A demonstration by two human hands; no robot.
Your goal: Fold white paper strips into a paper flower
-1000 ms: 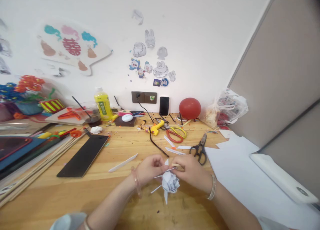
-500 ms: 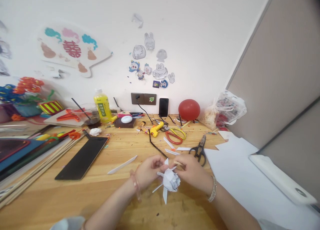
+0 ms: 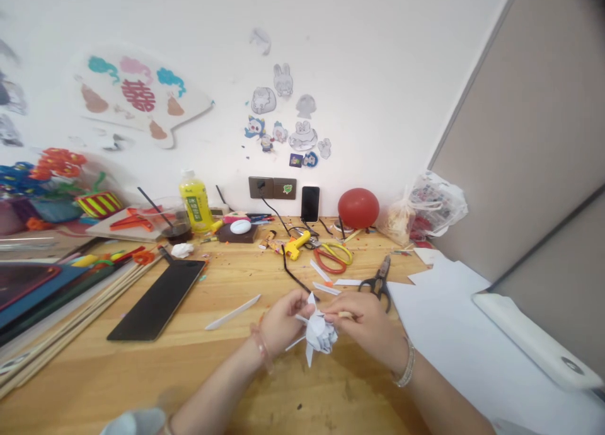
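A white paper flower (image 3: 322, 334) with pointed strips sticking out hangs above the wooden table between my hands. My left hand (image 3: 282, 320) pinches it from the left, with a pink bracelet at the wrist. My right hand (image 3: 363, 321) is closed round a thin light wooden stick (image 3: 347, 314), its fingertips against the flower's right side. A black bent stem (image 3: 297, 277) lies just beyond my hands. White paper strips (image 3: 234, 312) lie to the left and behind. Black-handled scissors (image 3: 378, 282) rest beyond my right hand.
At the back are a yellow glue gun (image 3: 297, 244), red-and-yellow scissors (image 3: 333, 256), a red balloon (image 3: 358, 208), a phone (image 3: 310, 203) and a yellow bottle (image 3: 196, 202). White sheets (image 3: 454, 334) cover the right side; a black tablet-like slab (image 3: 158, 299) and wooden sticks (image 3: 80, 321) lie left.
The paper flower has risen slightly and turned a little between my hands. My right fingertips have moved left, closer to my left hand.
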